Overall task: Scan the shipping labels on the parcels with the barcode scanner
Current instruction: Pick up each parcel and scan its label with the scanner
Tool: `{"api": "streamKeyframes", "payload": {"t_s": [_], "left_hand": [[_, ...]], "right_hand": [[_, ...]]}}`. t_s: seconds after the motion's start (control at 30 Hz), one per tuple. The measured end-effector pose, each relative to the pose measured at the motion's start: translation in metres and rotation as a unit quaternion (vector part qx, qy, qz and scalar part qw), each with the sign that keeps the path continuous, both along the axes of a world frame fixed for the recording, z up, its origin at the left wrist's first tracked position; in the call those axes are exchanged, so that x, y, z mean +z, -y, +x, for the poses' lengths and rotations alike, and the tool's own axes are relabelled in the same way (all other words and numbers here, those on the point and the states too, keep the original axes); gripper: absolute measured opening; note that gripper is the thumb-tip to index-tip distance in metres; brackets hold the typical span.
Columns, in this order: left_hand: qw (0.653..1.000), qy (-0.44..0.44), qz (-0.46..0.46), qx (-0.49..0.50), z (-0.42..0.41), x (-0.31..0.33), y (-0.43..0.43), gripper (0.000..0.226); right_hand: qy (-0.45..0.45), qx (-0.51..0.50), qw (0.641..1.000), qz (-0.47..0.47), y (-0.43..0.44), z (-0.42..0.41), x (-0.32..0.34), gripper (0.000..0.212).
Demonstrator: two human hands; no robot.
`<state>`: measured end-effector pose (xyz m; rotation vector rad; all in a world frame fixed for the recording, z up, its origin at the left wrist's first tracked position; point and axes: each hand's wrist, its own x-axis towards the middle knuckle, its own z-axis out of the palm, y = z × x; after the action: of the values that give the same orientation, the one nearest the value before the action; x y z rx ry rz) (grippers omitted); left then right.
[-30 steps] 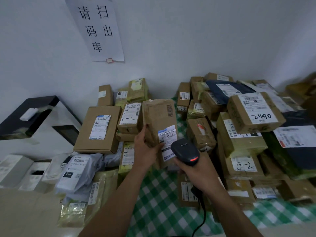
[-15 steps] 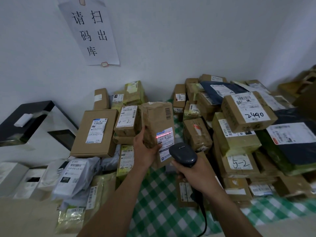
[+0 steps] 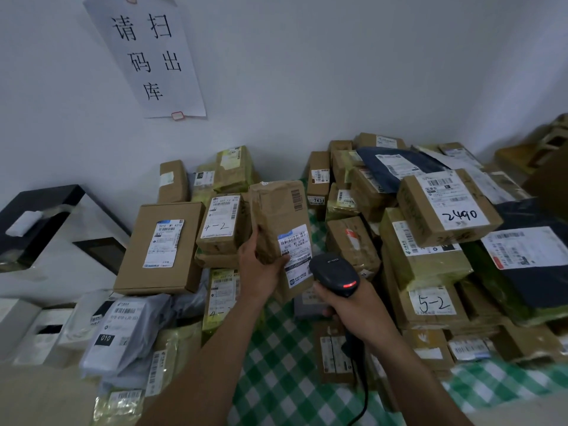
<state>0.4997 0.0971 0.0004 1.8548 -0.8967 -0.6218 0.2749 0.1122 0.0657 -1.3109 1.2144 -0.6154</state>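
My left hand (image 3: 261, 269) grips a crumpled brown paper parcel (image 3: 276, 216) upright above the table, thumb on its front. A white shipping label (image 3: 295, 256) with barcodes sits on its lower front face. My right hand (image 3: 350, 305) holds a black corded barcode scanner (image 3: 335, 273) just right of and below the label, its head turned toward the label. A red light glows on the scanner's back. No red line shows on the label.
Parcels crowd a green checked tablecloth (image 3: 276, 379): a flat brown box (image 3: 159, 247) and a "4-2" box (image 3: 219, 222) at left, a grey bag (image 3: 123, 330) at lower left, stacked boxes marked "2490" (image 3: 445, 207) and "5-2" (image 3: 430, 302) at right. A white and black machine (image 3: 46, 235) stands far left.
The red scan line seen on the label half a second ago is gone. The scanner's back light glows red again. Parcel and both hands stay roughly where they were.
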Motion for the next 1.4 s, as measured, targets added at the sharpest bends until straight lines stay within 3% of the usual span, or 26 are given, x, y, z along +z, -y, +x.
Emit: {"api": "streamKeyframes", "payload": {"t_s": [0.13,0.27,0.37,0.5,0.63,0.8,0.9,1.03,1.1,1.2,1.4], "left_hand": [[0.999,-0.027,0.022,0.008,0.001,0.008,0.044,0.099],[0.999,0.001,0.049,0.024,-0.002,0.017,0.095,0.080],[0.997,-0.042,0.050,0.037,0.000,0.010,0.128,0.071],[0.989,-0.113,0.060,0.070,0.017,-0.031,0.172,0.048],[0.972,-0.145,0.137,0.120,0.051,-0.130,0.234,0.043],[0.961,-0.197,0.167,0.100,0.032,-0.092,0.237,0.028],[0.962,-0.202,0.176,0.045,0.026,-0.115,0.238,0.045],[0.965,-0.187,0.182,0.006,0.022,-0.166,0.241,0.115],[0.968,-0.173,0.183,-0.005,0.017,-0.160,0.239,0.138],[0.967,-0.176,0.186,0.000,0.014,-0.146,0.245,0.143],[0.962,-0.219,0.151,-0.064,0.021,-0.137,0.243,0.129]], "right_hand": [[0.058,-0.028,0.997,0.038,0.030,0.012,0.006,0.028],[0.062,-0.035,0.997,0.041,0.061,0.027,0.011,0.021],[0.057,-0.047,0.996,0.045,0.084,0.038,0.010,0.025],[0.036,-0.061,0.996,0.057,0.110,0.052,0.000,0.021],[0.014,-0.050,0.997,0.054,0.128,0.064,-0.015,0.017],[0.002,-0.057,0.996,0.061,0.143,0.072,-0.031,0.017],[-0.005,-0.054,0.997,0.060,0.149,0.076,-0.035,0.015],[-0.011,-0.057,0.996,0.074,0.154,0.077,-0.038,0.013],[-0.008,-0.061,0.995,0.081,0.156,0.077,-0.040,0.014],[-0.004,-0.064,0.995,0.082,0.157,0.076,-0.042,0.016],[-0.007,-0.068,0.995,0.071,0.154,0.073,-0.038,0.019]]}}
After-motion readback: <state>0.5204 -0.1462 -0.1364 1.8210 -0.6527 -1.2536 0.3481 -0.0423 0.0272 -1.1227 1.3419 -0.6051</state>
